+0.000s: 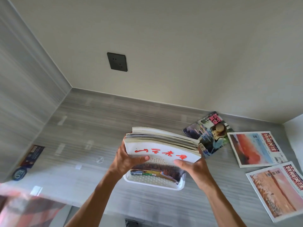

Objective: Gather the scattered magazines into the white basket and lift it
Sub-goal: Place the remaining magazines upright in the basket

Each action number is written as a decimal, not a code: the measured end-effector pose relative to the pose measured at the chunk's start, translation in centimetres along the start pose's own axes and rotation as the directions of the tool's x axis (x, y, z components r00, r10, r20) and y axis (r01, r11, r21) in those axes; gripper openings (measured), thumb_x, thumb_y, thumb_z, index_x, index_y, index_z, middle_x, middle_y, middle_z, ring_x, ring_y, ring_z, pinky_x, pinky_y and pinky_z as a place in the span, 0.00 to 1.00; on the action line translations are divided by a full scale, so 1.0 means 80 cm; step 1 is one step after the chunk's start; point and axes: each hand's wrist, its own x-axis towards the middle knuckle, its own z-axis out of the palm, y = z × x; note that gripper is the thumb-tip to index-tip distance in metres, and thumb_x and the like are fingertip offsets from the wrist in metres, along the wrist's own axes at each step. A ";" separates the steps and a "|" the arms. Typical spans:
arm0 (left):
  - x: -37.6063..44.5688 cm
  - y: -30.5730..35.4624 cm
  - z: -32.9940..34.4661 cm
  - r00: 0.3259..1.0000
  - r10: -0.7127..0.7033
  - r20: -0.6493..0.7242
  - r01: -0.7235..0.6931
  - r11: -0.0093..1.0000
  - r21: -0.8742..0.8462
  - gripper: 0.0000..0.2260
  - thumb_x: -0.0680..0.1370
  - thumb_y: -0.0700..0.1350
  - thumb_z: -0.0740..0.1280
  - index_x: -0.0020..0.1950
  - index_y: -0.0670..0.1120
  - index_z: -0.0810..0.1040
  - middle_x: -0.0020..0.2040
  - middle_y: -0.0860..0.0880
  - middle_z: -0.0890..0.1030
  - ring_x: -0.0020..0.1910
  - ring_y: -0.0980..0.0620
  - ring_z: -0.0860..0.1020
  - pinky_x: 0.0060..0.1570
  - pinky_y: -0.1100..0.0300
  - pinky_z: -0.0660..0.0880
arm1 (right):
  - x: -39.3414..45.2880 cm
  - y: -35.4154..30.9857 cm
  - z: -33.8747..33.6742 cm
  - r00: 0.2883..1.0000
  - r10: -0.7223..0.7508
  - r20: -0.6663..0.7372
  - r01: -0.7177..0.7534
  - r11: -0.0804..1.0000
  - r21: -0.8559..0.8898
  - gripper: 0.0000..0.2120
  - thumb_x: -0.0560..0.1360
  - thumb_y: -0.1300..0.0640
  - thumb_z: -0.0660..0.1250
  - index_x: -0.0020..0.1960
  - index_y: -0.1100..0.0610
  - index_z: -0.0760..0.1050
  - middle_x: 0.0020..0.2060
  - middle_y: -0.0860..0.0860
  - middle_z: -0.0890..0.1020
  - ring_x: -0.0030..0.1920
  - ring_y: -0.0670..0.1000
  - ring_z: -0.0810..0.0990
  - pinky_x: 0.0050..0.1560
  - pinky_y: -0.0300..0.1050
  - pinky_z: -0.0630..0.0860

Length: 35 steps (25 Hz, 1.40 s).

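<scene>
A stack of magazines (162,145) stands on edge in the white basket (154,181) on the grey desk, its front cover white with red characters. My left hand (126,158) grips the stack's left side, thumb on the cover. My right hand (192,166) grips its right side, thumb on the cover too. Three magazines lie flat to the right: a dark one with a person on its cover (209,133), one with a red picture (255,149), and one with an orange picture (278,192) near the desk's front edge.
A dark wall socket (117,61) sits above the desk. A dark booklet (30,158) and a round blue item (18,173) lie at the far left by the side panel. A blurred reddish magazine (24,208) fills the lower left corner. Wall corners close the desk on both sides.
</scene>
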 end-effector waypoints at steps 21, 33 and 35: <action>0.053 0.019 -0.041 0.992 0.052 0.116 -0.090 0.932 0.351 0.30 0.55 0.46 0.83 0.55 0.57 0.79 0.49 0.58 0.86 0.47 0.61 0.83 0.46 0.69 0.78 | 0.043 -0.036 -0.003 0.998 0.002 0.057 0.018 0.938 -0.345 0.27 0.61 0.58 0.83 0.55 0.42 0.78 0.48 0.37 0.86 0.48 0.38 0.84 0.54 0.42 0.80; 0.107 0.005 -0.052 0.977 -0.164 0.136 0.078 0.870 0.487 0.33 0.56 0.48 0.82 0.58 0.57 0.75 0.52 0.53 0.85 0.53 0.53 0.83 0.49 0.54 0.82 | 0.097 -0.023 -0.008 0.981 0.116 0.155 -0.052 0.928 -0.368 0.25 0.65 0.55 0.79 0.60 0.47 0.76 0.51 0.43 0.86 0.52 0.44 0.83 0.53 0.40 0.79; 0.121 -0.001 -0.046 0.968 -0.208 0.143 0.097 0.829 0.551 0.35 0.58 0.44 0.82 0.61 0.56 0.73 0.54 0.54 0.83 0.55 0.51 0.81 0.50 0.54 0.81 | 0.114 -0.014 -0.007 0.975 0.158 0.157 -0.090 0.924 -0.371 0.27 0.66 0.61 0.79 0.63 0.54 0.74 0.54 0.48 0.85 0.55 0.48 0.83 0.54 0.41 0.79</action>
